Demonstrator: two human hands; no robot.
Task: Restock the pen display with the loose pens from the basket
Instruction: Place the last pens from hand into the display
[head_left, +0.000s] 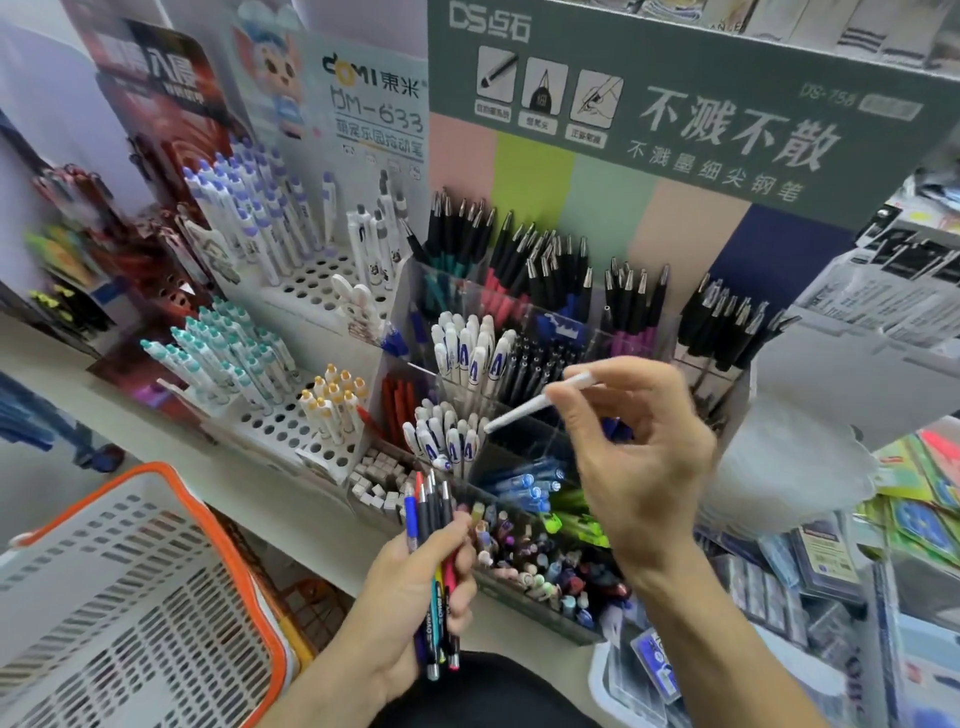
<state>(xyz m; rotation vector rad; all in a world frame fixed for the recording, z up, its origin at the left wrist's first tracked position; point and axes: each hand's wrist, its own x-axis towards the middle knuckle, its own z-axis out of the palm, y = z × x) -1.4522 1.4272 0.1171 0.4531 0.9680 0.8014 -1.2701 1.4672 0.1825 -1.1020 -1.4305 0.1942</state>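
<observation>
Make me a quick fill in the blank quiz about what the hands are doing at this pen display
1. The right hand pinches a single ____ pen.
2. The bundle of pens is gripped by the ____ hand.
3. The white basket has an ____ rim.

Missing words: white; left; orange

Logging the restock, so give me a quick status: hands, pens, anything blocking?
Right hand pinches white pen over display. Left hand grips pen bundle. Basket at left. Nothing blocking.
</observation>
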